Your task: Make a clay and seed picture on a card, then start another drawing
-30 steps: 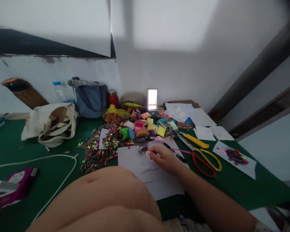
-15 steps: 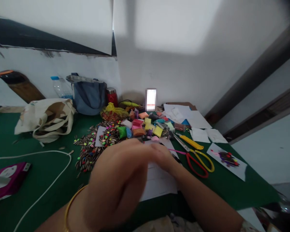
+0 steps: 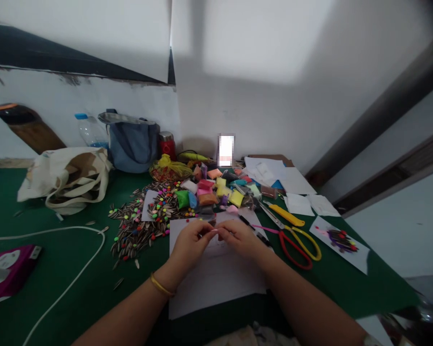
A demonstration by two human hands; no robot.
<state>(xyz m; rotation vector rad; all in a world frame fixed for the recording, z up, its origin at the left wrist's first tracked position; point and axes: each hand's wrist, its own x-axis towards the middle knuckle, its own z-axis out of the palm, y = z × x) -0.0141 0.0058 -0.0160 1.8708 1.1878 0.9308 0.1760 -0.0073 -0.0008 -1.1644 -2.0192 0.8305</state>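
Over a white sheet of paper (image 3: 216, 286), my left hand (image 3: 193, 242) and my right hand (image 3: 241, 239) meet fingertip to fingertip. Pinched between them is a small pink piece of clay (image 3: 215, 230), mostly covered by the fingers. Faint pencil-like marks show on the paper just below the fingertips. Colourful packets of soft clay (image 3: 205, 198) lie in a heap beyond my hands. To the left spreads a pile of striped sunflower seeds (image 3: 133, 238) mixed with small bright balls. Black pens (image 3: 263, 239) lie beside my right hand.
Scissors (image 3: 299, 240) with red and yellow handles and a yellow utility knife (image 3: 285, 213) lie right. Farther right is a card (image 3: 361, 259) with seeds stuck on it. A white cable (image 3: 70, 276), purple box (image 3: 16, 274), cloth bags (image 3: 133, 144) and red flask (image 3: 167, 146) occupy the left and back.
My left hand, raised and blurred close to the camera before, has come down and away to the paper. Both hands now meet at the fingertips, with the pink piece showing between them.
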